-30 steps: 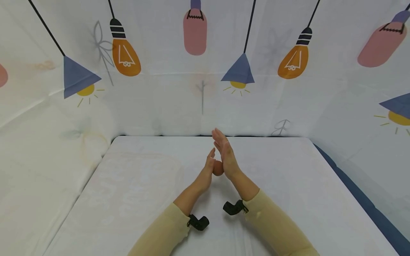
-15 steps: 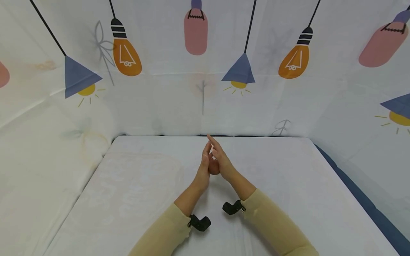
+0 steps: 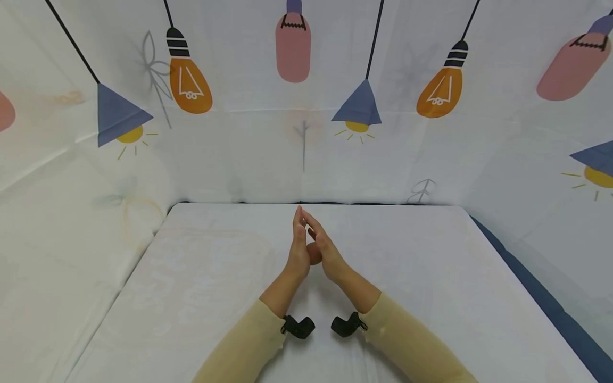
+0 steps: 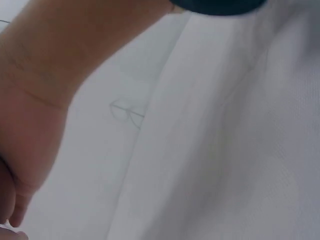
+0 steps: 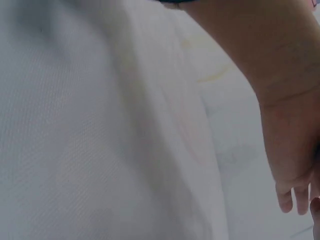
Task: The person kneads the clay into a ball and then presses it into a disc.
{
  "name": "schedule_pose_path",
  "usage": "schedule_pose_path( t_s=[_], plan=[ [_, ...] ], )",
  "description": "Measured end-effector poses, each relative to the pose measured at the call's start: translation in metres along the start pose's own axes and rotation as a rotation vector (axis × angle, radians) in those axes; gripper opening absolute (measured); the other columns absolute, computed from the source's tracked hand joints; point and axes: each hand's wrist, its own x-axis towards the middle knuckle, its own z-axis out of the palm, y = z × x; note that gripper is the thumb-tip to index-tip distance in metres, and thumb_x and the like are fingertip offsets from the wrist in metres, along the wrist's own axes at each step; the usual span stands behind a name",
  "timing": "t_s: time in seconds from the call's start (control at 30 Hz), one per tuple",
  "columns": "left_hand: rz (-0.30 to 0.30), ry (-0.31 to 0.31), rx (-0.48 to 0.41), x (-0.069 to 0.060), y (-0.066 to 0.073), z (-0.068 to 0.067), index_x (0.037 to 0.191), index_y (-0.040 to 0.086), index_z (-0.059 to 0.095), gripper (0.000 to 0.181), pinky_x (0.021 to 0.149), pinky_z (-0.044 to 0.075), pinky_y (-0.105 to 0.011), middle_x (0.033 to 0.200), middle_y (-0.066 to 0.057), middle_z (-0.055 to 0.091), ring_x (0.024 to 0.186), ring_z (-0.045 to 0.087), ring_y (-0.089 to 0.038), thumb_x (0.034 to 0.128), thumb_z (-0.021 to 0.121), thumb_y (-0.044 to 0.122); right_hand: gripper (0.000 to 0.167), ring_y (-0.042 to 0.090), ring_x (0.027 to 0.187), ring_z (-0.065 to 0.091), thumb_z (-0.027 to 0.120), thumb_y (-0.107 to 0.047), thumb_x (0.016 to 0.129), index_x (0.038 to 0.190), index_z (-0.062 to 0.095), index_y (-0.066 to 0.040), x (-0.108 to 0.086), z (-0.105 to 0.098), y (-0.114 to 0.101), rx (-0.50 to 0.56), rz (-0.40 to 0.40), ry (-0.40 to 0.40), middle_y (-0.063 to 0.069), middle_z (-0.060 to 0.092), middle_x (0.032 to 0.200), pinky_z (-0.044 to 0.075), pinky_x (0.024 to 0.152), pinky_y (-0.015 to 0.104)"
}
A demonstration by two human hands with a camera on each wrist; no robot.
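Note:
A small reddish-brown ball (image 3: 314, 254) sits between my two palms above the white table in the head view. My left hand (image 3: 298, 252) presses it from the left with straight fingers pointing forward. From the other side my right hand (image 3: 331, 259) presses it, its fingers also straight and leaning toward the left hand. The fingertips come together in front of the ball. In the left wrist view the palm side of my left hand (image 4: 30, 135) fills the left edge. The right wrist view has my right hand (image 5: 292, 140) at its right edge, several fingertips extended.
The white-covered table (image 3: 210, 276) spreads around both forearms. Behind it hangs a white curtain (image 3: 258, 154) printed with lamps and bulbs. A black wrist camera (image 3: 299, 327) is on the left cuff, another black camera (image 3: 347, 324) on the right.
The right hand has drawn back and leftward, while the left hand has slid left and forward. The ball has shifted left between them. The fingertips, apart a second ago, now meet.

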Motion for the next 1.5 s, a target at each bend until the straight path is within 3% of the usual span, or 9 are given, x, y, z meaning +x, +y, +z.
schedule_pose_path(
  t_s=[0.2,0.43,0.73,0.83,0.97,1.1,1.27,1.4,1.5],
  plan=[
    [-0.016,-0.027,0.009,-0.001,-0.006,-0.001,0.162,0.017,0.003,0.093,0.116,0.008,-0.065,0.167,-0.013,0.009,0.151,0.014,-0.034,0.0941,0.016,0.079,0.091,0.029,0.151,0.015,0.020,-0.071,0.100,0.158,0.021,-0.001,0.001,0.000,-0.008,0.041,-0.023,0.048,0.015,0.020,0.164,0.013,0.119,0.057],
    [-0.060,-0.094,0.111,-0.005,-0.013,-0.001,0.162,0.017,0.007,0.075,0.116,0.013,-0.064,0.166,-0.012,0.014,0.151,0.015,-0.033,0.1034,0.011,0.064,0.090,0.031,0.151,0.018,0.024,-0.069,0.101,0.157,0.021,0.001,0.004,-0.003,-0.013,0.029,-0.035,0.105,0.017,0.022,0.163,0.015,0.119,0.055],
    [-0.001,-0.205,0.167,-0.008,-0.011,0.003,0.161,0.015,0.007,0.079,0.114,0.021,-0.064,0.167,-0.006,0.010,0.149,0.019,-0.038,0.1018,0.006,0.066,0.085,0.027,0.149,0.022,0.028,-0.067,0.101,0.156,0.028,-0.003,0.016,-0.018,-0.014,-0.087,0.015,0.230,0.013,0.027,0.162,0.016,0.119,0.051],
    [0.012,-0.244,0.137,-0.009,-0.008,0.004,0.161,0.014,0.006,0.083,0.114,0.021,-0.064,0.167,-0.007,0.008,0.148,0.021,-0.038,0.0999,0.006,0.070,0.075,0.025,0.149,0.024,0.028,-0.059,0.104,0.157,0.029,-0.005,0.018,-0.023,-0.011,-0.152,0.054,0.260,0.012,0.028,0.162,0.019,0.118,0.052],
    [0.015,-0.282,0.065,-0.012,-0.003,0.005,0.161,0.013,0.006,0.084,0.115,0.018,-0.064,0.167,-0.009,0.008,0.148,0.022,-0.037,0.0996,0.007,0.070,0.058,0.030,0.149,0.023,0.028,-0.032,0.107,0.157,0.026,-0.003,0.020,-0.029,-0.006,-0.167,0.098,0.270,0.017,0.026,0.162,0.019,0.117,0.056],
    [0.035,-0.299,-0.035,-0.011,-0.002,0.005,0.161,0.011,0.007,0.086,0.117,0.016,-0.061,0.167,-0.011,0.007,0.147,0.024,-0.037,0.0995,0.010,0.071,0.056,0.036,0.150,0.018,0.025,-0.016,0.104,0.157,0.022,0.002,0.020,-0.031,-0.002,-0.165,0.154,0.243,0.021,0.022,0.162,0.015,0.117,0.060],
    [0.047,-0.272,-0.145,-0.007,-0.001,0.004,0.161,0.011,0.008,0.082,0.118,0.015,-0.059,0.167,-0.011,0.006,0.148,0.022,-0.037,0.1015,0.013,0.068,0.058,0.032,0.150,0.019,0.024,-0.030,0.105,0.159,0.024,-0.009,0.015,-0.027,0.007,-0.107,0.220,0.202,0.015,0.023,0.163,0.011,0.116,0.063],
    [0.065,-0.208,-0.119,-0.006,0.000,0.004,0.161,0.014,0.010,0.072,0.117,0.010,-0.062,0.167,-0.008,0.006,0.149,0.017,-0.035,0.1055,0.010,0.058,0.067,0.029,0.149,0.019,0.029,-0.054,0.104,0.160,0.026,-0.017,0.009,-0.019,0.014,-0.016,0.243,0.156,0.008,0.023,0.164,0.010,0.115,0.063],
    [0.072,-0.148,-0.065,-0.005,0.000,0.004,0.162,0.014,0.009,0.071,0.116,0.006,-0.064,0.167,-0.008,0.006,0.151,0.013,-0.033,0.1054,0.010,0.058,0.075,0.032,0.148,0.020,0.031,-0.062,0.101,0.160,0.023,-0.016,0.004,-0.013,0.016,0.029,0.235,0.121,0.009,0.022,0.164,0.011,0.116,0.064]
  ],
)
